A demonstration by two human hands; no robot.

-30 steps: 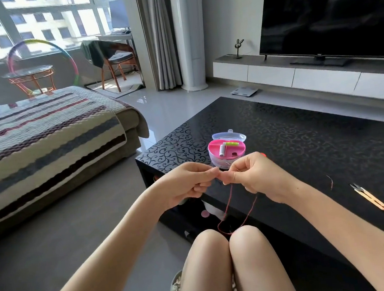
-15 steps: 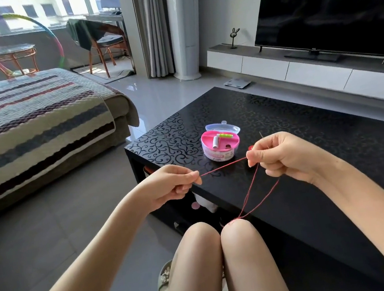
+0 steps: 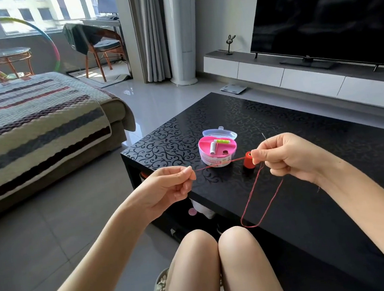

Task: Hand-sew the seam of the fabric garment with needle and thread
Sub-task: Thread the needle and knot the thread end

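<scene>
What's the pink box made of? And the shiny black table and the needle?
The pink box looks like plastic: smooth, bright, with a see-through lid. The table has a glossy black top with swirl patterns that reflects light, maybe lacquered wood or glass. The needle looks like metal: thin, grey, glinting.

The left hand (image 3: 167, 189) and right hand (image 3: 287, 158) are drawing apart (they were touching a second ago), stretching the red thread (image 3: 217, 165) taut between them.
</scene>
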